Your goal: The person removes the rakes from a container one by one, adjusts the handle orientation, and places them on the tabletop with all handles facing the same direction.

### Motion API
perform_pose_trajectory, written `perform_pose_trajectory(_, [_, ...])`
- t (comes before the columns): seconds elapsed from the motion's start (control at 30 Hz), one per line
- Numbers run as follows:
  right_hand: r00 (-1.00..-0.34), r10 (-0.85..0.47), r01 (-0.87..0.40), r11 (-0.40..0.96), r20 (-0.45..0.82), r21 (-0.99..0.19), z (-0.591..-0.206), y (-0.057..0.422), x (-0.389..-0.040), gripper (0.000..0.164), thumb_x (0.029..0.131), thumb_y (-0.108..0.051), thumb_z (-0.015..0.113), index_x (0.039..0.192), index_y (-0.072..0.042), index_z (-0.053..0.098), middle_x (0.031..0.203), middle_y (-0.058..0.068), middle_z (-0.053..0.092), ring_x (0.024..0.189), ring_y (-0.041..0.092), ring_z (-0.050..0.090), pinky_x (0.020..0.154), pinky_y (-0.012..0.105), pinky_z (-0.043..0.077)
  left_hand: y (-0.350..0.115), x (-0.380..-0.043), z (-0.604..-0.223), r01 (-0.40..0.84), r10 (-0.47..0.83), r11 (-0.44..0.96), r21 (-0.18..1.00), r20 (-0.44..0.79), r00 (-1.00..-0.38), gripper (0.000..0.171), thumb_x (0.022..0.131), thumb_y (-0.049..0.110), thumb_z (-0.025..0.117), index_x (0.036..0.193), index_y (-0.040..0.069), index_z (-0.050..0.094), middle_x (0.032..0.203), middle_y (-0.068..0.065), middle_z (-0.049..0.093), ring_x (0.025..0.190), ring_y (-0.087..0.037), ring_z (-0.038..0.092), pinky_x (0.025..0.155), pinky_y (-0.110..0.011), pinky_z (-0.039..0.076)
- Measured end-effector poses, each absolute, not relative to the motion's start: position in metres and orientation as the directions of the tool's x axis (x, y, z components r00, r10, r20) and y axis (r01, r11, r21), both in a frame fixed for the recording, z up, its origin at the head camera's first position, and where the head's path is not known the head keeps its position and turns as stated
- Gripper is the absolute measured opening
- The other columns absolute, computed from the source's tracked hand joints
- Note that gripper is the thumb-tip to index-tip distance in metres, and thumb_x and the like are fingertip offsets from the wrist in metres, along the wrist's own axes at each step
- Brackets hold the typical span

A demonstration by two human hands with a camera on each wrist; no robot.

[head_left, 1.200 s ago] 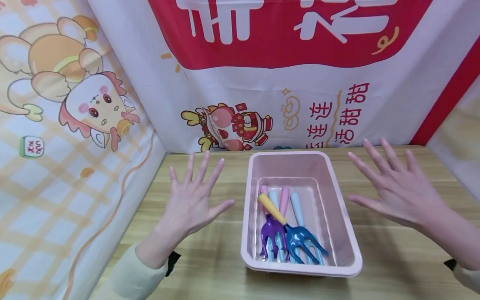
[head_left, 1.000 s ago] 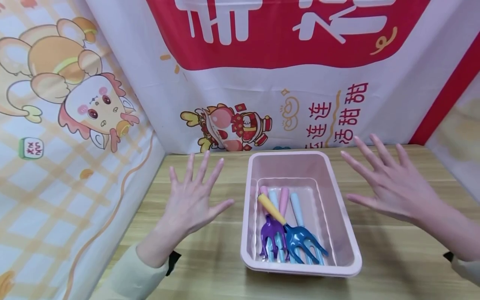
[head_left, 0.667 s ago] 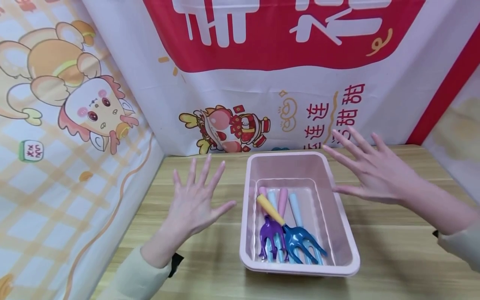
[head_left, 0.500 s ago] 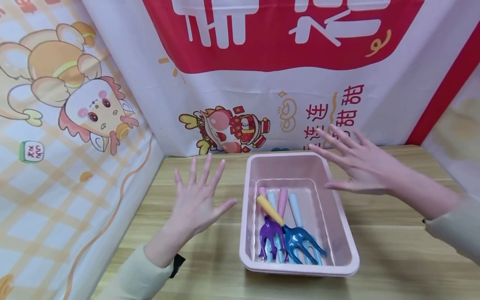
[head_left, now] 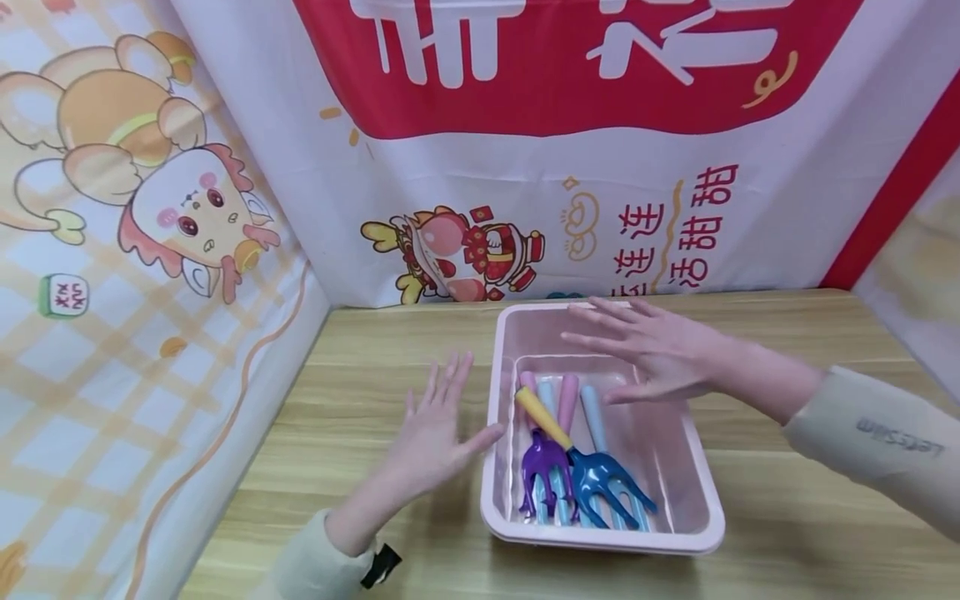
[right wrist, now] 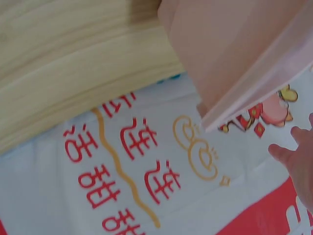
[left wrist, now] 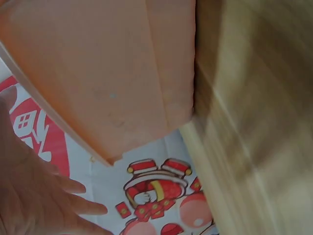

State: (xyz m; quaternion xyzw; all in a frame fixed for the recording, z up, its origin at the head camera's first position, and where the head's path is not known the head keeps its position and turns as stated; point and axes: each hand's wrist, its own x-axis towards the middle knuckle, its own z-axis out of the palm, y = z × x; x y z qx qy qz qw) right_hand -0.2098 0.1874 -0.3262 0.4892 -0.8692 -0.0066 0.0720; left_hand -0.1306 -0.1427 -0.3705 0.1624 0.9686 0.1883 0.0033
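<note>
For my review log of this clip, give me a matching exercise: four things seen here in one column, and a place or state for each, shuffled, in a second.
Things:
1. left hand
2. right hand
3. pink bin
4. yellow-handled blue rake

Places or states:
A. lying across the other tools in the bin
B. open, above the far end of the bin
C. standing on the wooden table
D. open, beside the bin's left wall

Pairs: 1-D, 2-B, 3-C, 4-A

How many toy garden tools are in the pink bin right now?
4 visible, all inside the pink plastic bin: a yellow-handled blue fork on top, a purple-headed rake, and two pale blue tools beneath with pink and light blue handles. More may be hidden underneath.
</note>
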Motion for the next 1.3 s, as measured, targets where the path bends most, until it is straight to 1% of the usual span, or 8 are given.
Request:
perform_pose_trajectory(0.1, [-0.481,-0.870,-0.870,0.489,0.110,0.062,-0.333,0.181,-0.209,0.080,0.087,-0.067,0.053,0.154,-0.028,0.031,0.160,0.007,0.019,0.145,0.035,0.012,0.110,0.064,0.023,-0.140,-0.127,-0.374,0.313,0.341,0.808,0.498,0.037,-0.939,0.097,0.086,0.074,0.045,0.156,0.029,-0.005,0.160,0.002,-0.002,0.145,-0.029,0.004,0.111,-0.060,0.003])
perform_pose_trajectory(0.33, [-0.399,-0.917,-0.917,0.399,0.020,-0.006,-0.342,0.155,-0.211,0.079,0.089,-0.068,0.048,0.154,-0.030,0.028,0.159,0.004,0.023,0.142,0.033,0.023,0.106,0.062,0.032,-0.138,-0.118,-0.386,0.305,0.431,0.602,0.738,0.022,-0.902,0.097,0.088,0.054,0.063,0.157,0.027,0.000,0.160,-0.004,0.012,0.142,-0.029,0.021,0.110,-0.058,0.023])
perform_pose_trajectory(0.63, [-0.375,-0.923,-0.917,0.383,-0.092,-0.109,-0.351,0.134,-0.223,0.079,0.088,-0.065,0.053,0.153,-0.024,0.034,0.157,0.006,0.027,0.138,0.037,0.033,0.104,0.063,0.034,-0.137,-0.116,-0.399,0.199,0.462,0.342,0.919,0.020,-0.887,0.095,0.089,0.032,0.069,0.157,0.025,0.003,0.157,-0.015,0.023,0.141,-0.032,0.027,0.107,-0.059,0.029])
perform_pose_trajectory(0.77, [-0.378,-0.914,-0.904,0.399,-0.151,-0.154,-0.357,0.129,-0.228,0.084,0.086,-0.064,0.059,0.154,-0.022,0.032,0.158,0.007,0.024,0.138,0.037,0.031,0.104,0.063,0.035,-0.136,-0.116,-0.402,0.156,0.471,0.284,0.946,0.004,-0.882,0.093,0.090,0.026,0.068,0.157,0.028,0.003,0.157,-0.017,0.023,0.141,-0.033,0.026,0.106,-0.060,0.030])
perform_pose_trajectory(0.87, [-0.383,-0.906,-0.887,0.416,-0.182,-0.200,-0.363,0.124,-0.231,0.083,0.086,-0.052,0.067,0.154,-0.025,0.030,0.158,0.008,0.025,0.141,0.034,0.028,0.104,0.059,0.037,-0.135,-0.115,-0.403,0.144,0.473,0.277,0.950,-0.004,-0.881,0.093,0.090,0.025,0.068,0.157,0.029,0.004,0.157,-0.017,0.022,0.141,-0.032,0.026,0.107,-0.059,0.030])
perform_pose_trajectory(1.03, [-0.406,-0.890,-0.793,0.456,-0.208,-0.403,-0.370,0.114,-0.232,0.080,0.086,-0.019,0.073,0.154,-0.029,0.030,0.157,0.005,0.029,0.144,0.029,0.022,0.105,0.051,0.040,-0.136,-0.112,-0.404,0.137,0.470,0.267,0.954,-0.005,-0.882,0.093,0.090,0.019,0.067,0.157,0.022,0.003,0.158,-0.017,0.019,0.141,-0.033,0.024,0.107,-0.058,0.030])
perform_pose_trajectory(1.17, [-0.354,-0.924,-0.761,0.376,-0.146,-0.530,-0.384,0.113,-0.237,0.074,0.083,-0.001,0.070,0.148,-0.023,0.042,0.149,0.003,0.041,0.137,0.026,0.036,0.099,0.045,0.048,-0.136,-0.112,-0.404,0.136,0.460,0.282,0.950,-0.009,-0.888,0.093,0.090,0.019,0.068,0.157,0.021,0.003,0.159,-0.014,0.015,0.142,-0.031,0.022,0.110,-0.059,0.023])
perform_pose_trajectory(1.3, [-0.353,-0.916,-0.695,0.393,-0.189,-0.602,-0.386,0.110,-0.237,0.067,0.082,0.008,0.066,0.141,-0.020,0.053,0.136,-0.003,0.051,0.123,0.017,0.047,0.088,0.033,0.055,-0.136,-0.114,-0.403,0.118,0.457,0.288,0.950,-0.028,-0.889,0.095,0.090,0.024,0.069,0.157,0.025,0.002,0.158,-0.015,0.017,0.142,-0.031,0.023,0.109,-0.059,0.025])
